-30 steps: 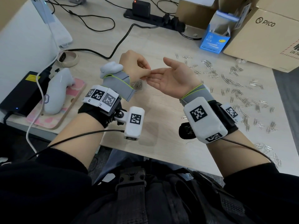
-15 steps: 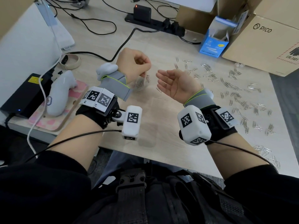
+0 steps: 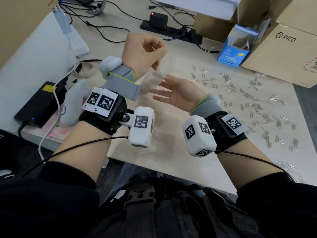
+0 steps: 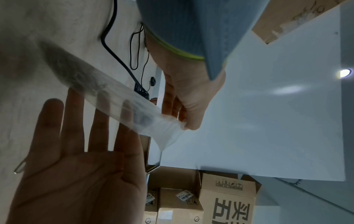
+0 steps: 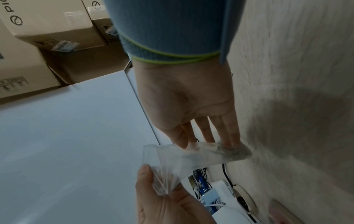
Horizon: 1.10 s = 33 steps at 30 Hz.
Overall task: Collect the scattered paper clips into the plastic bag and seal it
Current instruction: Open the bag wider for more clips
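Note:
A small clear plastic bag (image 3: 151, 81) with a grey clump of clips in its lower end hangs above the wooden table (image 3: 171, 152). My left hand (image 3: 157, 60) pinches the bag's crumpled top between thumb and fingers, as the left wrist view shows at the left hand (image 4: 182, 121) and the right wrist view at the left hand (image 5: 162, 186). My right hand (image 3: 169, 90) is open, palm up, fingers straight beside the bag's (image 5: 201, 154) lower part. Many silver paper clips (image 3: 248, 97) lie scattered on the table to the right.
A PICO cardboard box (image 3: 283, 48) and a small blue box (image 3: 233, 54) stand at the back right. A power strip (image 3: 163, 26) with cables runs along the back. A white controller (image 3: 73, 103), a black power brick (image 3: 37, 103) and a tape roll (image 3: 85, 69) sit left.
My left hand has risen, lifting the bag so it hangs stretched out. My right hand has drawn away from the left hand's fingers and stays open, palm up, by the bag.

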Tool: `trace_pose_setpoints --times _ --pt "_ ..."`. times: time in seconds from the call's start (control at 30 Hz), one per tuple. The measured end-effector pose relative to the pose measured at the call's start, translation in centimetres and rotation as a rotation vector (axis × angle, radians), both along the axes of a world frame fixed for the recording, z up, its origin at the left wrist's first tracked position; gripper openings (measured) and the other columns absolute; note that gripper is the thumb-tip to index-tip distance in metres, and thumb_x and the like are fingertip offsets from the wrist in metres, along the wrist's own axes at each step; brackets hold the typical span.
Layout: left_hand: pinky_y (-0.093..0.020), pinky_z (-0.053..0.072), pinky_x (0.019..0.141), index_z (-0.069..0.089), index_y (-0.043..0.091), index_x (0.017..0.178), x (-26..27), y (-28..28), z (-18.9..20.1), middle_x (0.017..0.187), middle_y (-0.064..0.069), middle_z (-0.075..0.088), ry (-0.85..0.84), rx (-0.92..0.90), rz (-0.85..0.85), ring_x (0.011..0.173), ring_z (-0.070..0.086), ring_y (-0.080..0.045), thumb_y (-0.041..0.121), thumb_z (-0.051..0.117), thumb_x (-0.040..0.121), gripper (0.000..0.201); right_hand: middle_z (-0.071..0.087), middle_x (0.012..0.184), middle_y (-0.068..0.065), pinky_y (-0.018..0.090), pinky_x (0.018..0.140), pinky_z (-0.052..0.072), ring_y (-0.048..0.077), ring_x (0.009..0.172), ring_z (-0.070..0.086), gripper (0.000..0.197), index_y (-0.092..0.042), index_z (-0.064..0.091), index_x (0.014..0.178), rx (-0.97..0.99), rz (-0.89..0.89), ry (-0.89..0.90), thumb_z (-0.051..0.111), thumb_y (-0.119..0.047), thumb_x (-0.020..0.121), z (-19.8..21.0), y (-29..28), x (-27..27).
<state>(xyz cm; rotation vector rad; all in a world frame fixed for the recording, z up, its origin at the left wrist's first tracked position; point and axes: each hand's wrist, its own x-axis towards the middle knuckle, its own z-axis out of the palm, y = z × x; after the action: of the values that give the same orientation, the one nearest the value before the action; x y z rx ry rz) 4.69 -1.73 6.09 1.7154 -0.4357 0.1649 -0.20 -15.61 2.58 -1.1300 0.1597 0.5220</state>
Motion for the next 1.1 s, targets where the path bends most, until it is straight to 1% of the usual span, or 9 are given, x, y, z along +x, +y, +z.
trace_pose_setpoints --times 0.2,0.37,0.53,0.67,0.77,0.83,0.93,1.0,1.1 --pt "-0.021 0.043 0.038 0.062 0.020 0.063 -0.3 0.3 -1.4 0.056 0.006 0.055 0.063 0.093 0.048 0.038 0.051 -0.005 0.006 0.061 0.074 0.019 0.062 0.104 0.003 0.039 0.092 0.050 0.026 0.100 0.061 0.022 -0.015 0.060 0.100 -0.105 -0.028 -0.014 0.038 -0.011 0.098 -1.2 -0.9 0.2" --pt "-0.020 0.043 0.039 0.062 0.020 0.064 -0.8 -0.4 -2.8 0.059 0.001 0.055 0.105 0.118 0.055 0.038 0.051 -0.005 0.005 0.062 0.075 0.018 0.063 0.112 0.002 0.026 0.094 0.042 0.013 0.108 0.053 0.027 -0.011 0.066 0.112 -0.838 -0.139 -0.335 0.056 -0.006 0.088 -2.7 -3.6 -0.3" --pt "-0.020 0.043 0.040 0.062 0.019 0.065 -1.4 -1.3 -4.1 0.059 0.002 0.055 0.140 0.143 0.040 0.037 0.051 -0.005 0.005 0.062 0.076 0.017 0.060 0.127 0.003 0.019 0.094 0.034 0.018 0.119 0.052 0.030 -0.015 0.068 0.113 -1.285 0.099 -0.510 0.063 -0.013 0.084 -4.0 -4.0 0.0" --pt "-0.020 0.042 0.040 0.063 0.017 0.068 -1.8 -1.8 -4.5 0.061 0.003 0.056 0.147 0.178 0.024 0.038 0.051 -0.005 0.006 0.063 0.076 0.014 0.062 0.111 0.010 0.025 0.080 0.040 0.027 0.101 0.058 0.021 -0.012 0.074 0.097 -1.441 0.148 -0.557 0.058 -0.010 0.084 -4.3 -3.3 -0.2" --pt "-0.020 0.042 0.040 0.063 0.016 0.071 -2.1 -2.6 -4.7 0.062 0.004 0.057 0.150 0.200 0.005 0.038 0.051 -0.004 0.007 0.063 0.077 0.010 0.067 0.093 0.009 0.025 0.074 0.047 0.029 0.090 0.063 0.026 -0.011 0.075 0.086 -1.477 0.091 -0.455 0.051 -0.002 0.080 -4.4 -4.8 -1.0" --pt "-0.018 0.040 0.039 0.063 0.015 0.072 -2.3 -3.2 -5.0 0.063 0.003 0.057 0.152 0.217 -0.008 0.038 0.051 -0.002 0.007 0.064 0.077 0.010 0.065 0.082 0.010 0.022 0.066 0.045 0.031 0.084 0.065 0.034 -0.012 0.075 0.081 -1.455 -0.007 -0.358 0.045 0.003 0.077 -4.5 -6.3 -2.0" --pt "-0.016 0.038 0.039 0.062 0.021 0.068 -2.6 -4.6 -5.6 0.063 0.004 0.057 0.153 0.241 -0.041 0.038 0.052 -0.002 0.008 0.065 0.076 0.016 0.069 0.087 0.013 0.022 0.067 0.044 0.030 0.090 0.065 0.032 -0.010 0.076 0.087 -1.483 -0.063 -0.284 0.048 0.003 0.080 -4.1 -8.4 -3.4" --pt "-0.013 0.036 0.039 0.062 0.022 0.067 -2.8 -5.5 -5.9 0.062 0.005 0.057 0.154 0.262 -0.064 0.038 0.051 -0.001 0.008 0.067 0.076 0.017 0.071 0.099 0.012 0.025 0.077 0.049 0.027 0.093 0.064 0.033 -0.010 0.075 0.096 -1.531 -0.039 -0.251 0.048 0.003 0.082 -3.8 -9.4 -4.0" --pt "-0.011 0.036 0.039 0.065 0.017 0.074 -3.5 -7.3 -6.3 0.063 0.005 0.056 0.157 0.302 -0.120 0.038 0.050 -0.001 0.007 0.067 0.075 0.010 0.071 0.090 0.007 0.025 0.073 0.049 0.022 0.082 0.059 0.036 -0.009 0.075 0.099 -1.531 -0.089 -0.196 0.045 0.005 0.082 -3.7 -11.3 -5.5"
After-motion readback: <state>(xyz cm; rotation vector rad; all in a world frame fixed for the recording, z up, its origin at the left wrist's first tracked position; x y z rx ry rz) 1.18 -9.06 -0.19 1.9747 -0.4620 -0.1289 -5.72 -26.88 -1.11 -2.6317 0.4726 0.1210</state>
